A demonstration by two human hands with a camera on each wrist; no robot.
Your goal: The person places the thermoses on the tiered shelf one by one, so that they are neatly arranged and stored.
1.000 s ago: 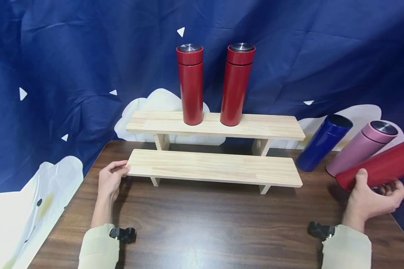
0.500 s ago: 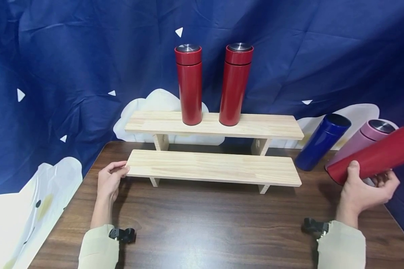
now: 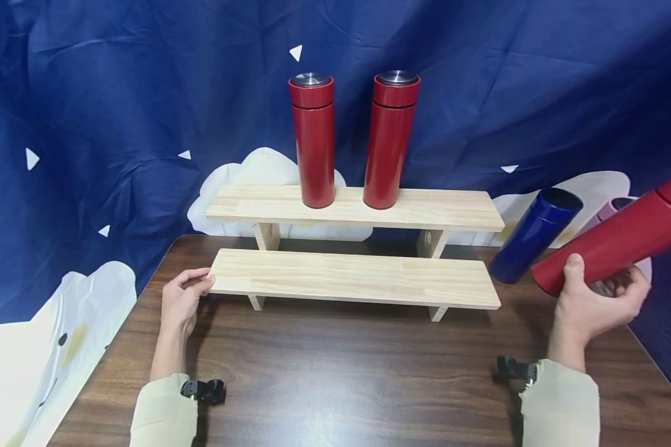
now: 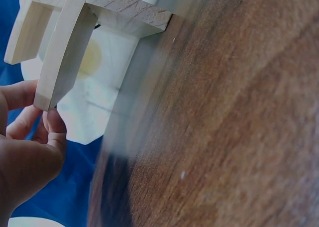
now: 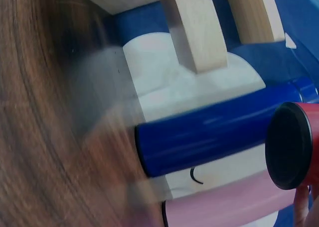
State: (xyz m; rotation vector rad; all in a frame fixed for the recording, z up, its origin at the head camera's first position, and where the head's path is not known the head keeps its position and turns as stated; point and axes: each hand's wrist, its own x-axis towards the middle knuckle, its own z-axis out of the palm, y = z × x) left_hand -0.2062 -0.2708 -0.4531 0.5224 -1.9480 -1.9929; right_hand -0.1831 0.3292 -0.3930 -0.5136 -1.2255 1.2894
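Note:
My left hand point(image 3: 181, 304) pinches the left end of the lower wooden shelf point(image 3: 352, 276); in the left wrist view, thumb and fingers point(image 4: 56, 125) meet at the board's end point(image 4: 55, 72). On the right, my right hand point(image 3: 595, 310) grips a red thermos flask point(image 3: 620, 236), tilted, its top past the frame edge. The right wrist view shows this flask's black base point(image 5: 288, 146), raised off the table, with little of the hand in sight. Two more red flasks point(image 3: 314, 149) stand upright on the upper shelf point(image 3: 447, 208).
A blue flask point(image 3: 531, 239) stands on the table right of the shelves. Beside it is a pink flask point(image 3: 605, 212), mostly hidden behind the held one. A blue curtain point(image 3: 145, 81) hangs behind. The brown table point(image 3: 341, 372) stretches in front of the lower shelf.
My right hand has carried the red flask a little left and upward, and it now covers more of the pink flask. My left hand has stayed on the shelf end.

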